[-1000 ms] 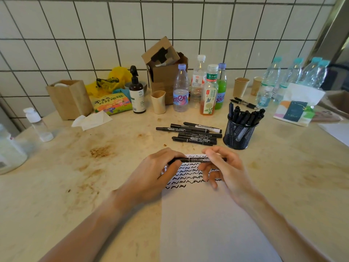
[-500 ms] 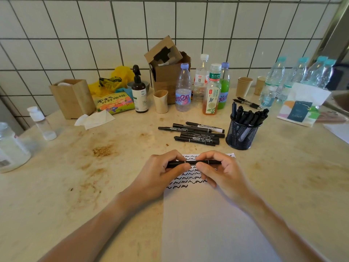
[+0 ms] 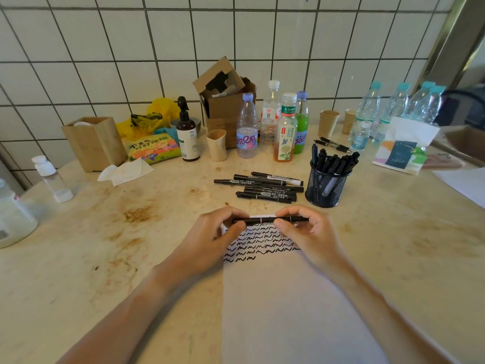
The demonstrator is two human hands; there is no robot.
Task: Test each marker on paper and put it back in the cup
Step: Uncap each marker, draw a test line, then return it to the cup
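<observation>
Marker: one black marker (image 3: pixel 267 220) lies sideways in the air, just over the top edge of the paper (image 3: pixel 288 298).
Left hand: the left hand (image 3: pixel 217 232) pinches the marker's left end with curled fingers.
Right hand: the right hand (image 3: pixel 304 229) pinches the right part of the same marker.
What changed: a moment ago the hands were a bit further apart on the marker. Now they are closer and the marker looks like one whole stick, so I think the cap was just pushed back on.
Paper: rows of black squiggles (image 3: pixel 259 243) show under the hands.
Cup: the black mesh cup (image 3: pixel 326 189) stands near, to the right, with many markers in it.
Waiting: a pile of markers (image 3: pixel 265 187) lies on the bench (image 3: pixel 105 245) behind the hands.
Next, I think: this marker goes into the cup.
</observation>
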